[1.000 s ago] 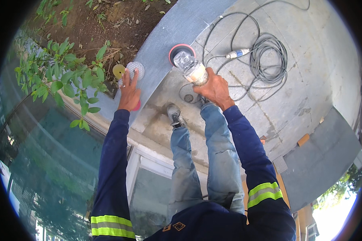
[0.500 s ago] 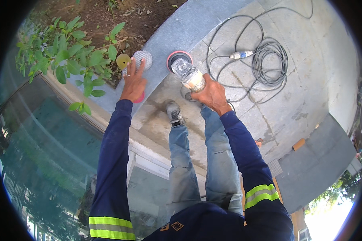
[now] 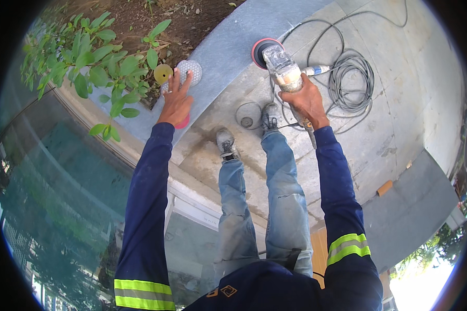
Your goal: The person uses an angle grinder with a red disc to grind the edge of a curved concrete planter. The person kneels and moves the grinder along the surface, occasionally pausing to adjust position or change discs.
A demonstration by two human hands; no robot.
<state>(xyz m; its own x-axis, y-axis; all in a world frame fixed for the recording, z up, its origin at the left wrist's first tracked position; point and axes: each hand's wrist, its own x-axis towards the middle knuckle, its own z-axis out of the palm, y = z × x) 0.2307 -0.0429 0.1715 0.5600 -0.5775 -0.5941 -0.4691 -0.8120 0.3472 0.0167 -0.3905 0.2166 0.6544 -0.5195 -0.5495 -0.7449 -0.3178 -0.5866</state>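
Note:
My right hand (image 3: pixel 305 99) grips the body of a dusty angle polisher (image 3: pixel 281 67), whose round red pad (image 3: pixel 259 50) lies flat on the grey stone curb (image 3: pixel 228 41). My left hand (image 3: pixel 175 101) rests open, fingers spread, on the same curb, fingertips touching a white dimpled polishing disc (image 3: pixel 191 69). Just left of that disc lies a small yellow disc (image 3: pixel 163 73). A pink-red disc (image 3: pixel 183 123) peeks out from under the heel of my left hand. Both legs in dusty jeans and grey shoes (image 3: pixel 225 142) stand on the concrete slab below.
The polisher's grey cable (image 3: pixel 354 78) lies coiled on the concrete slab to the right, with a blue-and-white plug (image 3: pixel 316 69) near the tool. A leafy green shrub (image 3: pixel 93 62) and bare soil border the curb. Teal glass-like surface (image 3: pixel 52 197) lies lower left. A small wooden block (image 3: pixel 384 187) sits right.
The view has tilted; both hands appear lower and larger. My left hand stays on the curb by the discs, and my right hand keeps hold of the polisher on the stone.

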